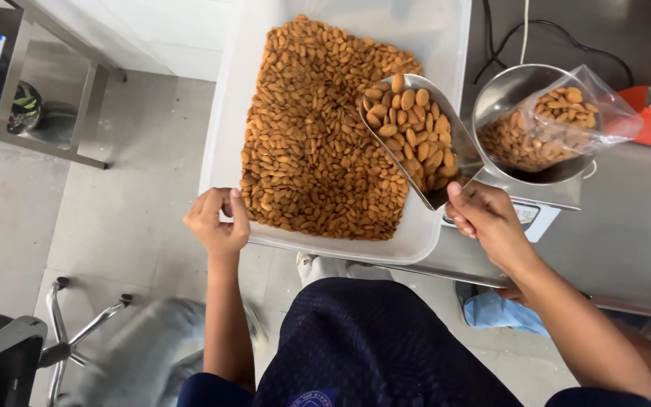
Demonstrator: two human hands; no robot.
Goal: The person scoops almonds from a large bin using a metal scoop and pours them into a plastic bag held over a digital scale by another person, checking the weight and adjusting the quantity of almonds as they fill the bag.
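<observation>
1. The landmark is the white plastic bin (224, 151) of loose almonds (310, 143), which sits on the table edge in front of the person.
2. The right hand (487, 218) is closed around the handle of a metal scoop (416, 139), just off the bin's near right corner. The scoop is heaped with almonds.
3. The scoop's long axis runs from the hand up and to the left, so its open mouth lies over the bin's right side.
4. A clear bag (566, 120) partly filled with almonds rests in a steel bowl (502, 94) on a scale (536, 215), just right of the bin and beside the scoop. The right hand is the nearer one.
5. The left hand (218, 222) pinches the bin's near left rim, fingers curled narrowly over the edge.
</observation>
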